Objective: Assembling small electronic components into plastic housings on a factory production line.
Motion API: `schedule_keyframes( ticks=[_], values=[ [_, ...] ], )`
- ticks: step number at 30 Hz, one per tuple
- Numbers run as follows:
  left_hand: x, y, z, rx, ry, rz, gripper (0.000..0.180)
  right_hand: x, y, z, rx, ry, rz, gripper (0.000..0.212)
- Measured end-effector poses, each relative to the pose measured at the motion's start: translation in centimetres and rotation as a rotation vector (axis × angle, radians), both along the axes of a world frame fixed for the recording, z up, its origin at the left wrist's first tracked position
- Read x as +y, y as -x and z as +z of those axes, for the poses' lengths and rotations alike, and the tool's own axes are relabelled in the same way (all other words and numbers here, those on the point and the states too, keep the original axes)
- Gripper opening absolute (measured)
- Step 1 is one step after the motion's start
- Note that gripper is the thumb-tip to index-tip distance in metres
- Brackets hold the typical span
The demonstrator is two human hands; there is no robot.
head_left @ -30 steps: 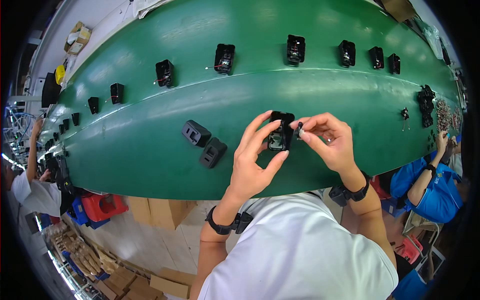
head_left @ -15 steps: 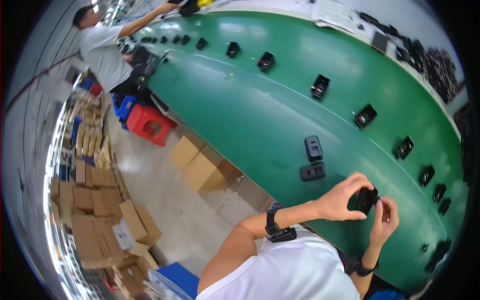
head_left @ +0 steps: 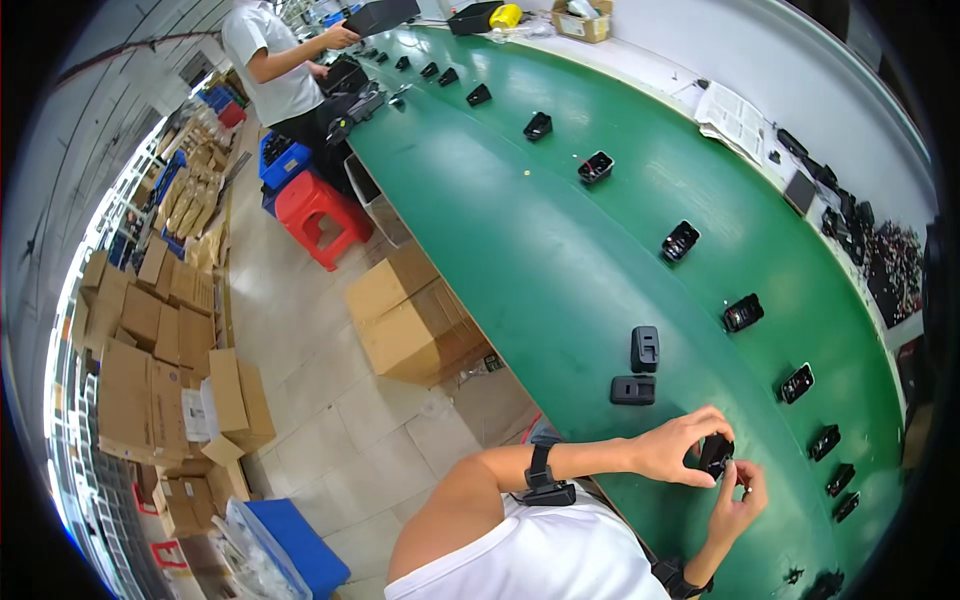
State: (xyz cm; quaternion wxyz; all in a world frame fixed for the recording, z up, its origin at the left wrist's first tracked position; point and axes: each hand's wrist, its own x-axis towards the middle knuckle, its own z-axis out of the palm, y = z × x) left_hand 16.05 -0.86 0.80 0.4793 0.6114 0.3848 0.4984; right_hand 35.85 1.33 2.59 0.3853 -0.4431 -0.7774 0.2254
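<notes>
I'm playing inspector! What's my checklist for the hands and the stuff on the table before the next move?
1. Left hand gripping the black case: ok.
2. Right hand up close to that case: ok.
3. Small part pinched there: cannot tell, too tiny.
4. Two black blocks on the green table, apart from both hands: ok.
5. Row of other cases spaced out: ok.

Green worktop [head_left: 500, 190] shows a smooth, glossy finish. Handheld black casing [head_left: 715, 455] appears to be plastic; its finish is too small to judge. Two charcoal shells [head_left: 645, 348] present as matt, smooth plastic. Red stool [head_left: 305, 203]: smooth plastic, slight gloss. Carton [head_left: 405, 325]: matt brown cardboard. Floor tiles [head_left: 340, 430]: smooth, low sheen. Shirt [head_left: 560, 555]: matt white cloth.
</notes>
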Motion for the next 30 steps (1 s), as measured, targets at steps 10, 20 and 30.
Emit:
schedule_keyframes(
  ticks=[10, 20, 30],
  values=[
    [-0.2, -0.1, -0.3, 0.011, 0.038, -0.017, 0.066, -0.3, 0.2, -0.2, 0.014, 0.090, -0.027, 0.012],
    [-0.1, 0.0, -0.6, -0.044, 0.064, -0.055, 0.054, 0.2, -0.2, 0.6, 0.033, 0.279, 0.183, 0.010],
    [-0.1, -0.4, -0.5, -0.090, -0.063, 0.016, 0.048, 0.2, -1.1, -0.4, 0.370, 0.504, 0.115, 0.013]
  ],
)
